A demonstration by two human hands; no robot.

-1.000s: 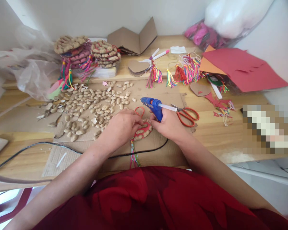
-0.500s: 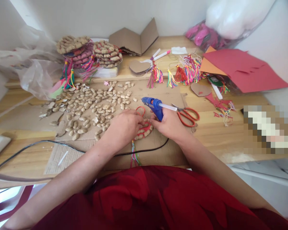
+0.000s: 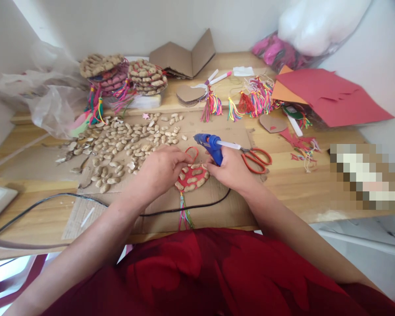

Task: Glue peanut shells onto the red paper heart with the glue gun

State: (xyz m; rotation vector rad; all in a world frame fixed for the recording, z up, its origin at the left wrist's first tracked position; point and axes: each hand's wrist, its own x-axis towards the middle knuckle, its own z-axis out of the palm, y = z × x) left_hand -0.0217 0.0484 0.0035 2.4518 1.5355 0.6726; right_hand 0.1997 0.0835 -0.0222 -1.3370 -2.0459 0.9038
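A red heart-shaped piece [image 3: 191,174] with peanuts around its rim and inside lies on the cardboard, a red cord loop [image 3: 192,153] at its top and a colourful tassel [image 3: 183,210] below. My right hand [image 3: 229,169] grips a blue glue gun [image 3: 208,144] with a white glue stick out of its back; its nozzle points left, beyond the heart. The right fingertips are at the heart's right edge. My left hand [image 3: 163,170] is at the heart's upper left, beside the loop, its fingers loosely bent with no object visible in them. Its fingertips are partly hidden.
Loose peanuts [image 3: 118,139] spread to the left. Orange-handled scissors [image 3: 256,160] lie right of the glue gun, whose black cord [image 3: 161,212] crosses the front. Behind stand stacked peanut pieces [image 3: 146,77], cardboard hearts [image 3: 190,93] and tassels [image 3: 258,96]; red paper [image 3: 332,94] lies at right.
My left hand has drawn back to the left, uncovering more of the heart and its peanuts. My right hand keeps the glue gun in nearly the same place.
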